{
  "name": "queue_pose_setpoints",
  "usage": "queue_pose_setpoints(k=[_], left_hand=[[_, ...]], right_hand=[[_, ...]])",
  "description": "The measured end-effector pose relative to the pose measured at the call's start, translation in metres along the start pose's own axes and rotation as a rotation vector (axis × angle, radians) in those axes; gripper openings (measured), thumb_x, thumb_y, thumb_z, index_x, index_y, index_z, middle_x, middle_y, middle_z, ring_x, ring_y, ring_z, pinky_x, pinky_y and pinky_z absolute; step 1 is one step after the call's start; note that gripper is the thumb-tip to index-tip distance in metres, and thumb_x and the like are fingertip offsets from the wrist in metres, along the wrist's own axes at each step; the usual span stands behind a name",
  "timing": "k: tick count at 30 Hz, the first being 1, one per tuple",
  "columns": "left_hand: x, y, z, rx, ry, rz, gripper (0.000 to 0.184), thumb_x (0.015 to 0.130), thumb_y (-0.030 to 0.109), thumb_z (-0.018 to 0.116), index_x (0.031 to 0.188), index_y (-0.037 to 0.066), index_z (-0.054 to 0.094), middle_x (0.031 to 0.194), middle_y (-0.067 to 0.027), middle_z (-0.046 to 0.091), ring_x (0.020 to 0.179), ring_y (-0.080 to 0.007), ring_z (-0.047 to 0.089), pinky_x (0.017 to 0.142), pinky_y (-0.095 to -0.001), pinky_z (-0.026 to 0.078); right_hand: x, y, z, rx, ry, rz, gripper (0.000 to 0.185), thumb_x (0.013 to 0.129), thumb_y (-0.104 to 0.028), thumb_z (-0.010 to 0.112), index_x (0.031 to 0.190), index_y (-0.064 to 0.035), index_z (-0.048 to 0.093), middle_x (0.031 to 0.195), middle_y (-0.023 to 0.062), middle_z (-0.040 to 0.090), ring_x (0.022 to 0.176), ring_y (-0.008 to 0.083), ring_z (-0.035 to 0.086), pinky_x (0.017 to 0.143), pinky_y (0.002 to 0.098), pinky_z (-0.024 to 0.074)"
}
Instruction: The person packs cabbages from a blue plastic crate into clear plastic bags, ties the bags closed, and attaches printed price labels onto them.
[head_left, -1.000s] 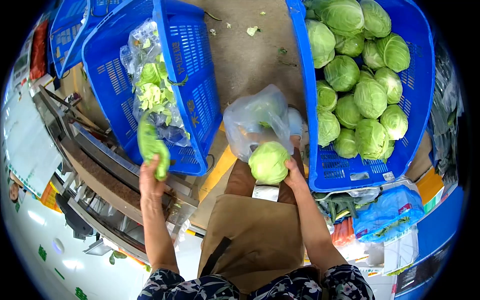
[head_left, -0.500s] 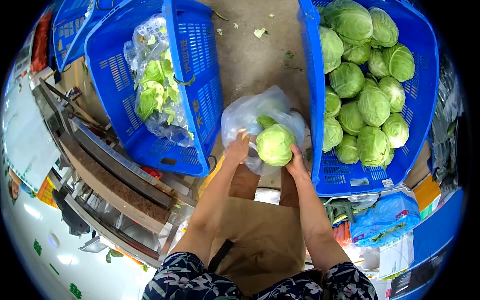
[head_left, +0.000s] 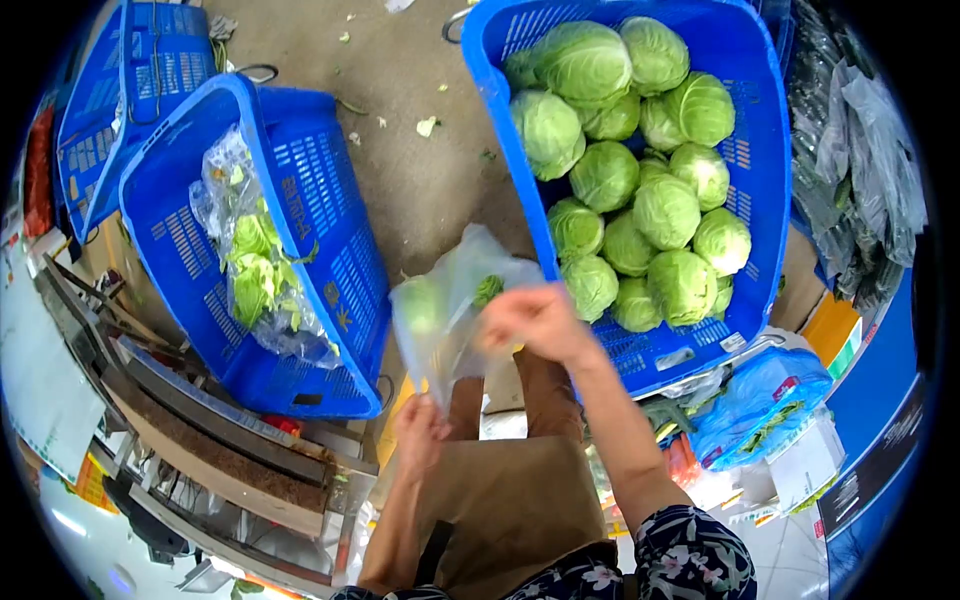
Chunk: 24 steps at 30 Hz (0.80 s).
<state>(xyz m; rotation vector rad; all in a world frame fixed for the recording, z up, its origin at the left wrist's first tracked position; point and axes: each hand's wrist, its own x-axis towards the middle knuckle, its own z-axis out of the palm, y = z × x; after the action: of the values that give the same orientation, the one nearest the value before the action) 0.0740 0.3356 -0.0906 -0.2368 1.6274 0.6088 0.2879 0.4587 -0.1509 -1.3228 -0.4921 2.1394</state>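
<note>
Cabbage in bag, both hands at it

Head view: L hand (head_left: 421, 425) is clenched on the bag's (head_left: 455, 285) lower edge. R hand (head_left: 535, 322) is blurred, fingers curled, over the bag's R side; can't tell if it grips any plastic. Bag is clear, w/ a pale green cabbage (head_left: 422, 303) showing thru its L part, btwn two blue crates. R crate (head_left: 510, 125) holds a pile of cabbages (head_left: 665, 210); L crate (head_left: 255, 130) is tilted, w/ loose leaves (head_left: 253, 265) on crumpled plastic (head_left: 300, 345).

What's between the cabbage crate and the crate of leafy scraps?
Floor with leaf bits, then a translucent bag and the right hand, as the head view shows.
</note>
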Motion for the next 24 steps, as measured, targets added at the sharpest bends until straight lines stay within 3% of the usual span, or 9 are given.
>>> queue_pose_setpoints(k=[2,3,4,5,7,10,14,20,24], left_hand=[[0.008,-0.006,-0.038,-0.114,0.108,0.069,0.024,0.092,0.021,0.054,0.071,0.014,0.043,0.056,0.0026,0.036,0.043,-0.0060,0.029,0.041,-0.0230,0.026],[0.010,-0.008,-0.049,-0.179,0.078,0.071,0.014,0.092,0.021,0.054,0.082,0.012,0.050,0.057,0.0026,0.037,0.043,-0.0059,0.029,0.042,-0.0226,0.027],[0.010,-0.007,-0.042,-0.152,0.084,0.051,0.010,0.092,0.021,0.054,0.088,0.012,0.051,0.057,0.0025,0.037,0.044,-0.0061,0.029,0.042,-0.0226,0.027],[0.008,-0.004,-0.035,-0.125,0.095,0.033,0.009,0.092,0.020,0.054,0.095,0.012,0.052,0.058,0.0024,0.037,0.044,-0.0063,0.030,0.043,-0.0226,0.027],[0.015,-0.008,-0.039,-0.095,0.075,0.050,0.027,0.091,0.019,0.054,0.117,0.013,0.049,0.060,0.0015,0.040,0.046,-0.0072,0.033,0.044,-0.0233,0.029],[0.016,-0.004,-0.022,-0.175,0.237,0.058,0.028,0.090,0.017,0.055,0.117,0.012,0.049,0.063,0.0013,0.042,0.048,-0.0075,0.034,0.046,-0.0241,0.032],[0.030,-0.026,-0.047,-0.133,0.189,-0.044,0.031,0.088,0.016,0.057,0.118,0.008,0.050,0.064,-0.0009,0.050,0.045,-0.0073,0.036,0.047,-0.0249,0.040],[0.033,-0.022,-0.050,-0.096,0.057,-0.061,0.027,0.092,0.020,0.053,0.114,0.004,0.052,0.061,0.0006,0.050,0.054,-0.0084,0.047,0.063,-0.0300,0.047],[0.031,-0.014,-0.035,-0.120,0.092,0.103,0.034,0.094,0.025,0.048,0.123,0.007,0.049,0.059,0.0015,0.046,0.051,-0.0094,0.044,0.069,-0.0331,0.046]], right_hand=[[0.033,-0.060,-0.043,-0.163,0.579,-0.350,0.026,0.076,-0.018,0.072,0.089,0.0022,0.061,0.078,0.0079,0.064,0.071,0.0131,0.060,0.059,0.0266,0.0478],[0.067,-0.072,-0.079,-0.446,0.788,-0.495,0.051,0.077,-0.025,0.071,0.117,0.0002,0.052,0.101,0.0129,0.061,0.084,0.0169,0.059,0.071,0.0293,0.0484],[0.100,-0.091,-0.108,-0.365,0.910,-0.345,0.080,0.073,-0.035,0.074,0.135,-0.0024,0.035,0.122,0.0174,0.051,0.103,0.0239,0.054,0.081,0.0333,0.0467],[0.136,-0.101,-0.140,-0.337,0.961,-0.201,0.097,0.070,-0.042,0.077,0.142,-0.0042,0.024,0.131,0.0189,0.044,0.116,0.0313,0.046,0.091,0.0452,0.0423],[0.193,-0.117,-0.187,0.389,0.655,0.007,0.100,0.066,-0.045,0.079,0.141,-0.0045,0.026,0.135,0.0188,0.040,0.124,0.0346,0.038,0.096,0.0569,0.0343],[0.232,-0.109,-0.199,0.501,0.665,-0.130,0.100,0.063,-0.045,0.081,0.139,-0.0060,0.029,0.136,0.0180,0.039,0.123,0.0358,0.040,0.095,0.0635,0.0311],[0.232,-0.086,-0.195,0.556,0.854,-0.351,0.086,0.068,-0.038,0.079,0.135,-0.0072,0.035,0.130,0.0158,0.045,0.117,0.0354,0.046,0.095,0.0592,0.0361],[0.224,-0.071,-0.202,0.610,0.558,-0.501,0.073,0.075,-0.038,0.070,0.133,-0.0078,0.038,0.128,0.0162,0.046,0.116,0.0347,0.046,0.099,0.0535,0.0345],[0.195,-0.078,-0.186,0.556,0.599,-0.527,0.076,0.070,-0.041,0.065,0.134,-0.0109,0.036,0.133,0.0155,0.038,0.122,0.0325,0.038,0.101,0.0535,0.0323]])
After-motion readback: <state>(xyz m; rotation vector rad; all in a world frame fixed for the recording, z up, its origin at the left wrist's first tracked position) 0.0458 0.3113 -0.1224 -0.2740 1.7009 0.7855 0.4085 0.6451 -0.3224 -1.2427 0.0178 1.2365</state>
